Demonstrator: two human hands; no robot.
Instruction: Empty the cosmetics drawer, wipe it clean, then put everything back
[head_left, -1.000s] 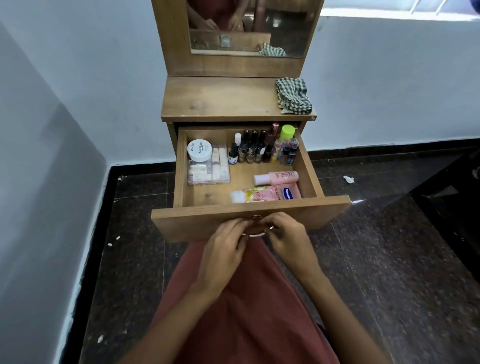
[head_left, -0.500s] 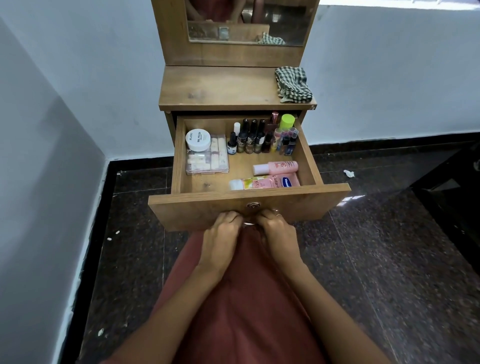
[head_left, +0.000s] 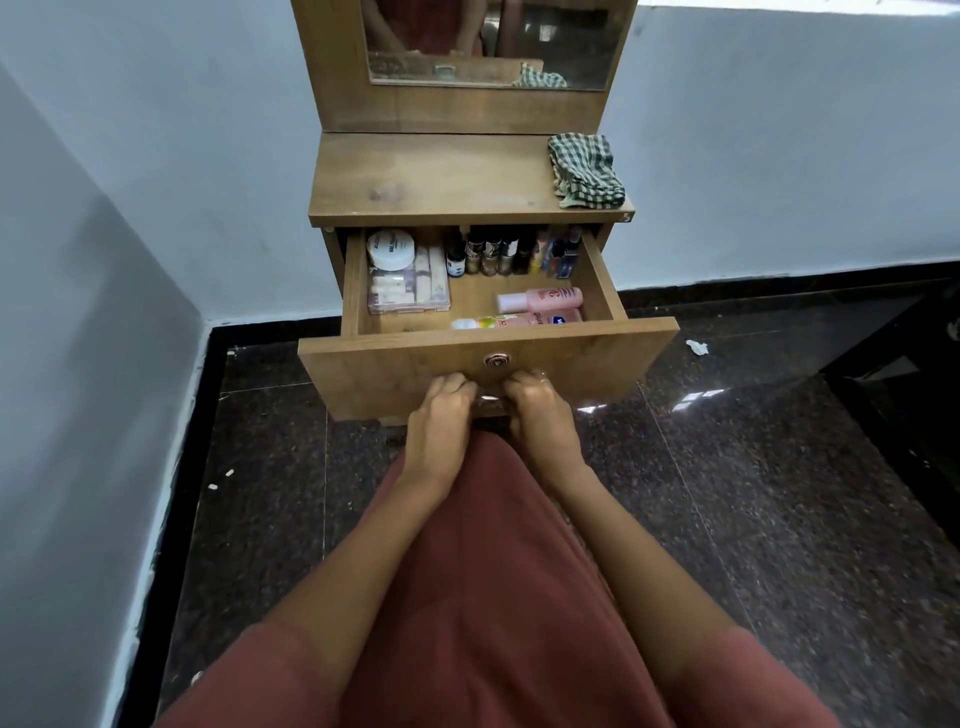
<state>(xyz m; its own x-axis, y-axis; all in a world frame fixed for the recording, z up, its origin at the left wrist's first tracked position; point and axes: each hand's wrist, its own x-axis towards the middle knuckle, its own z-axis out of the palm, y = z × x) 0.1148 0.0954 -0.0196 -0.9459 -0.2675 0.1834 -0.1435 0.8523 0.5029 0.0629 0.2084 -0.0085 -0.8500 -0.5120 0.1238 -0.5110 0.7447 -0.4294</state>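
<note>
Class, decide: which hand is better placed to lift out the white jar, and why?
Probably the left hand: the white jar sits left rear in the drawer; right hand would cross over.

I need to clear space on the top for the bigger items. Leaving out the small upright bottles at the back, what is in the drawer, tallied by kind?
White round jar: 1
Clear plastic case: 1
Pink bottles lying on their sides: 2
Total: 4

cloth (head_left: 586, 171) on dresser top (head_left: 431, 179), right; bottles (head_left: 511, 254) at drawer (head_left: 395, 371) back.
</note>
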